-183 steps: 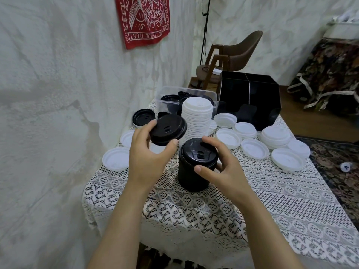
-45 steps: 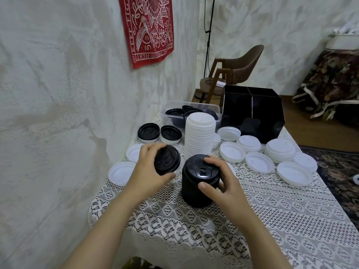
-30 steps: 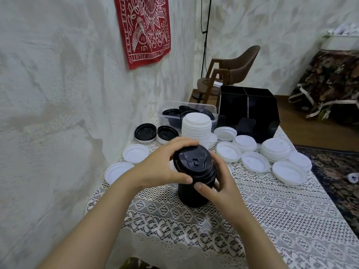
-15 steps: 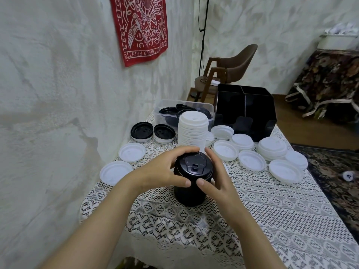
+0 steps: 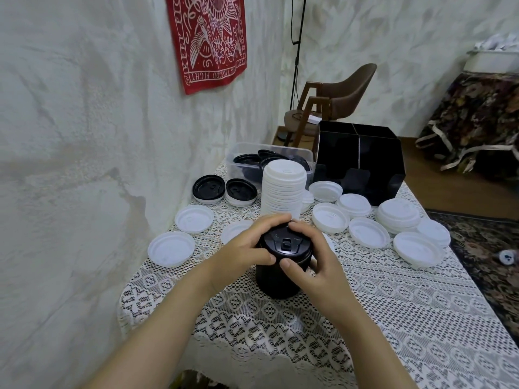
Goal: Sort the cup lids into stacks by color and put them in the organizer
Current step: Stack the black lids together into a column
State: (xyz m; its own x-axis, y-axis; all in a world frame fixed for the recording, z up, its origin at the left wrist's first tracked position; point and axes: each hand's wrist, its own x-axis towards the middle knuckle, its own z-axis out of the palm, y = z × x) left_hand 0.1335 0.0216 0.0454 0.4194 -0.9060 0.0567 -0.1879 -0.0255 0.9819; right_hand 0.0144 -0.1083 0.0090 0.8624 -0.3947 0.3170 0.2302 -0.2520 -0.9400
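DESK: Step in hand?
FIELD: Seating top lid (image 5: 286, 244) on black stack (image 5: 276, 284), by appearances. Both on it: left hand (image 5: 247, 251) and right hand (image 5: 316, 266) curled round upper rim, clamped on top lid, fingertips close together at far edge, thumbs on near side.
DESK: Location? Look?
FIELD: Upright on lace-covered table (image 5: 393, 318), front-centre, just in front of tall white stack (image 5: 283, 189). Glossy black, sip tab showing on top, column straight.
DESK: Next move?
FIELD: Prob. even downward press to nest lid, w/ care not to tip column. Then more black: two black lids (image 5: 209, 188) at left near wall, others in clear bin (image 5: 244, 151) behind. Also loose white lids (image 5: 171, 248) spread L & R, not yet stacked. Sort approx. midway, judging by spread. Far end: organizer (image 5: 362, 161), just beside bin; contents hard to make out.
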